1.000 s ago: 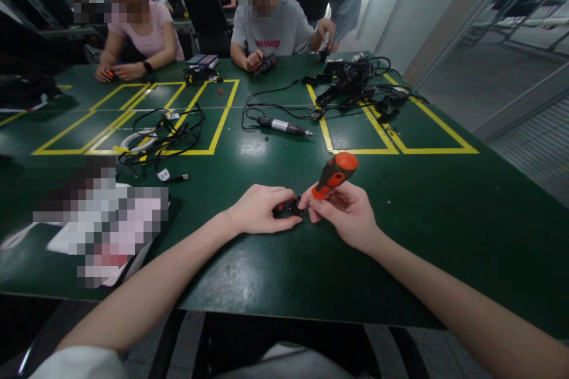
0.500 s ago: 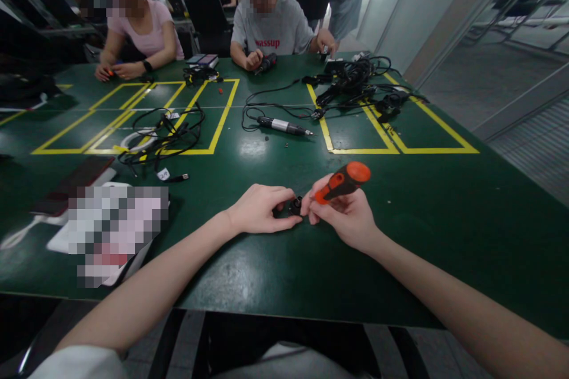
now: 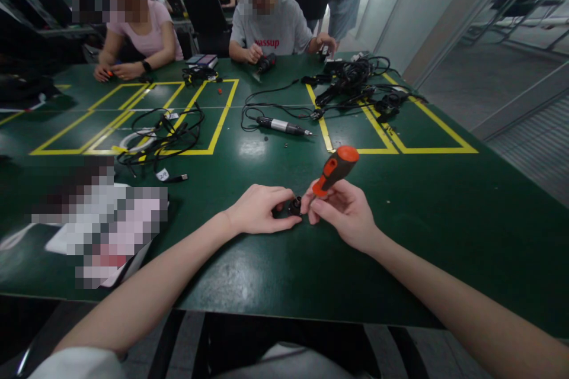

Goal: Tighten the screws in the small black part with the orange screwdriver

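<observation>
A small round black part [image 3: 295, 206] rests on the green table [image 3: 249, 284] in front of me. My left hand [image 3: 262, 210] grips it from the left between thumb and forefinger. On its other side my right hand [image 3: 340, 210] is closed on a screwdriver [image 3: 335, 169] with an orange and dark grey handle, its butt tilted up and to the right. The fingers of my right hand sit low, near the screwdriver's shaft and right beside the black part. Those fingers hide the screwdriver's tip.
An electric screwdriver [image 3: 284, 125] with a cord lies beyond my hands. Tangled cables [image 3: 166, 133] lie left, and a larger cable pile [image 3: 351, 80] back right. Yellow tape [image 3: 364, 151] marks the table. Two people sit opposite; one holds a power tool [image 3: 267, 63].
The screwdriver's handle has swung left and become more upright in my right hand. My left hand and the black part have stayed in place.
</observation>
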`<state>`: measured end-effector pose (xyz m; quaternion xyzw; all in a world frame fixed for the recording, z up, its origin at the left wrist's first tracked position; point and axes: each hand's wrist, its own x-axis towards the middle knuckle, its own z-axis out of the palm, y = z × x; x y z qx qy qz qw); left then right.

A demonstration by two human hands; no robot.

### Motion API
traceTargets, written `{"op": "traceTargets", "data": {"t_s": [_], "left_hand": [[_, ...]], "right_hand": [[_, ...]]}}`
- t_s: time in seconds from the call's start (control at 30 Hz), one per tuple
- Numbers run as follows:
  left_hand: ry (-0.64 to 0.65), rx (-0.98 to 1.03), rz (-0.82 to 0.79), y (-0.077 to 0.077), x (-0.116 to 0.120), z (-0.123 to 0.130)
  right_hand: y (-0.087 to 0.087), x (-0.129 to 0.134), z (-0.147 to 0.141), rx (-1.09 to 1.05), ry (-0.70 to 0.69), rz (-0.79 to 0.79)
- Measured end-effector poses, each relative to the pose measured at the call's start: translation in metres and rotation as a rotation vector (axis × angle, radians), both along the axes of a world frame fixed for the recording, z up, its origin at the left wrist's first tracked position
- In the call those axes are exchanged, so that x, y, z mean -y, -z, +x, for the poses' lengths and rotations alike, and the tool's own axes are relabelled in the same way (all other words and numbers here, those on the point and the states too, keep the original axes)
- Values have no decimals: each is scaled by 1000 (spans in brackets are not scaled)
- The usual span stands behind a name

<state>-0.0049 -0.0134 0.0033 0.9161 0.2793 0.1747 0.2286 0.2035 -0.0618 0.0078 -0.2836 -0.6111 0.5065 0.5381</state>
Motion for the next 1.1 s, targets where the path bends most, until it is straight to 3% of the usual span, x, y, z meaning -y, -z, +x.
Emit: {"op": "traceTargets", "data": {"t_s": [0.23,0.4,0.7,1.1], "left_hand": [[0,-1,16,1,0,-1],[1,3,-12,0,1,0],[-5,-20,-22,-1,1,0],[-1,-19,-6,1,-1,0]], "right_hand": [[-2,-1,1,43,34,6],[-6,-1,1,55,-28,15],[4,-1,1,18,-25,15],[-2,-2,1,36,0,0]]}}
